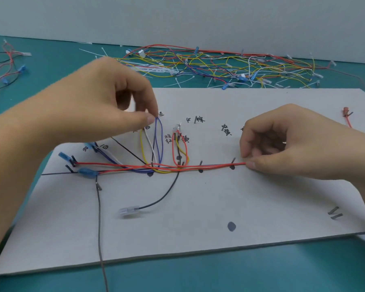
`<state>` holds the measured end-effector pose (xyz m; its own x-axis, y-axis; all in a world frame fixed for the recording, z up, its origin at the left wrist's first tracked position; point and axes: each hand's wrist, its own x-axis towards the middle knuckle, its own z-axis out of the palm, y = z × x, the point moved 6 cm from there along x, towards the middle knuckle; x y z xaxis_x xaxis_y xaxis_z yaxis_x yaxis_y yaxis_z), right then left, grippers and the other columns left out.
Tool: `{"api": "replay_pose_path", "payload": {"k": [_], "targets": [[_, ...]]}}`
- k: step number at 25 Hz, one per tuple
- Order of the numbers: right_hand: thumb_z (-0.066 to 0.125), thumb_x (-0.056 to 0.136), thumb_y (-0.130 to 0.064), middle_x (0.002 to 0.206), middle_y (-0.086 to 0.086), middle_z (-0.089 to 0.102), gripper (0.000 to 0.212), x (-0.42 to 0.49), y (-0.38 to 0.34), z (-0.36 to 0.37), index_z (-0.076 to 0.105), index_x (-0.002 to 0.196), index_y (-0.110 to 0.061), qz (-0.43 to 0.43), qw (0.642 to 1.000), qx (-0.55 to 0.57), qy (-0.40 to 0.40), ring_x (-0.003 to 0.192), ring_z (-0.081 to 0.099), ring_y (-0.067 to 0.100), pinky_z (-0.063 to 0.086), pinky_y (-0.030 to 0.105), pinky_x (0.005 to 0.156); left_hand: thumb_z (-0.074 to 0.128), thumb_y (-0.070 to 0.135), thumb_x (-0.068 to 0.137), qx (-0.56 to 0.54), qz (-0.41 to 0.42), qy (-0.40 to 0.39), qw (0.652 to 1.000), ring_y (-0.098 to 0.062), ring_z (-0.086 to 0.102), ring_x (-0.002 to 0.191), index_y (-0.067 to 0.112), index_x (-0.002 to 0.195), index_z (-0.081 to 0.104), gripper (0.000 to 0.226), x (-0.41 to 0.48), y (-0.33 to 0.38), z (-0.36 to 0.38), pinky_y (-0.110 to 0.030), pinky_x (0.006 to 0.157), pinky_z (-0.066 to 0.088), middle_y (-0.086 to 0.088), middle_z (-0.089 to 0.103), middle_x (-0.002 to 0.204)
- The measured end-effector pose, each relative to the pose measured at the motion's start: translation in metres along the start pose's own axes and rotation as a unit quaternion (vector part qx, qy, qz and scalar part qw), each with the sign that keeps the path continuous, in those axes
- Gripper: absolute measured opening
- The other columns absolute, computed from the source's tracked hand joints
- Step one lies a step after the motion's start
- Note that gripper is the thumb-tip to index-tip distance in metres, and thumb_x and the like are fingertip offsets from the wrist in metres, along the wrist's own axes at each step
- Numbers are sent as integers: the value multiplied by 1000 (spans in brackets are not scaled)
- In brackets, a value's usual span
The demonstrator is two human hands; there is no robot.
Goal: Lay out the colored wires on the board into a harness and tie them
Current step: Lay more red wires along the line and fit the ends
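A grey board (pixel 219 197) with small pegs and handwritten labels lies on the teal table. Red, yellow, blue, white and black wires run along its middle as a bundle (pixel 167 168). My left hand (pixel 97 106) pinches the top of a blue wire loop (pixel 160 140) above the board's upper middle. My right hand (pixel 293 142) pinches the end of the red wire (pixel 219 165) at the right and holds it against the board. Blue connectors (pixel 88 172) sit at the left ends. A black wire with a clear connector (pixel 128 211) trails toward the front.
A tangled pile of loose colored wires and white cable ties (pixel 219 66) lies on the table behind the board. More wires (pixel 6 66) lie at the far left. A red connector (pixel 346 112) sits at the board's right edge. A grey wire (pixel 99 228) runs off the front edge.
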<state>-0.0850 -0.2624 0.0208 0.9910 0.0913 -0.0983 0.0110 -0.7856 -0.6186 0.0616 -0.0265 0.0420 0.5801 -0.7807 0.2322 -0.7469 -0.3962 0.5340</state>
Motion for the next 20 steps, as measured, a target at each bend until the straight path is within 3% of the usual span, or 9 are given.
{"api": "replay_pose_path", "payload": {"k": [4, 8, 11, 14, 17, 20], "targets": [[64, 75, -16, 68, -2, 65, 20, 0, -9, 10, 72, 88, -29, -20, 999, -25, -16, 58, 57, 22, 53, 38, 56, 79, 44, 79, 14, -57, -37, 998, -5, 38, 42, 39, 79, 75, 7, 0, -18, 0, -25, 55, 41, 8, 49, 49], [64, 74, -20, 69, -3, 65, 16, 0, -10, 7, 71, 86, -28, -22, 1000, -19, -4, 59, 57, 22, 51, 39, 56, 78, 37, 86, 27, -60, -40, 997, -10, 28, 46, 35, 79, 71, 10, 1, -24, 2, -27, 56, 31, 10, 28, 49], [71, 78, -13, 70, -3, 65, 14, 0, -9, 7, 71, 86, -24, -32, 999, -3, -1, 60, 56, 24, 49, 38, 56, 78, 36, 86, 24, -57, -29, 998, -11, 28, 47, 34, 78, 69, 12, 0, -29, 3, -29, 60, 34, 10, 27, 50], [71, 76, -21, 72, -6, 65, 12, 1, -13, 9, 70, 87, -24, -46, 999, 3, 8, 60, 56, 21, 50, 37, 57, 77, 34, 87, 26, -60, -25, 998, -12, 28, 46, 33, 77, 69, 13, 1, -34, 2, -27, 60, 36, 10, 27, 49], [74, 74, -29, 75, -7, 65, 15, 1, -16, 11, 69, 88, -29, -55, 998, -3, 9, 61, 56, 18, 50, 37, 59, 77, 34, 87, 26, -60, -23, 998, -12, 28, 45, 32, 76, 68, 14, 2, -35, 1, -22, 48, 32, 9, 27, 49], [74, 75, -35, 75, -8, 64, 17, 0, -17, 10, 69, 90, -30, -58, 998, 5, 23, 61, 55, 18, 50, 38, 61, 77, 32, 88, 22, -66, -15, 997, -12, 28, 46, 31, 75, 68, 15, 2, -36, 1, -23, 54, 33, 9, 28, 49]]}}
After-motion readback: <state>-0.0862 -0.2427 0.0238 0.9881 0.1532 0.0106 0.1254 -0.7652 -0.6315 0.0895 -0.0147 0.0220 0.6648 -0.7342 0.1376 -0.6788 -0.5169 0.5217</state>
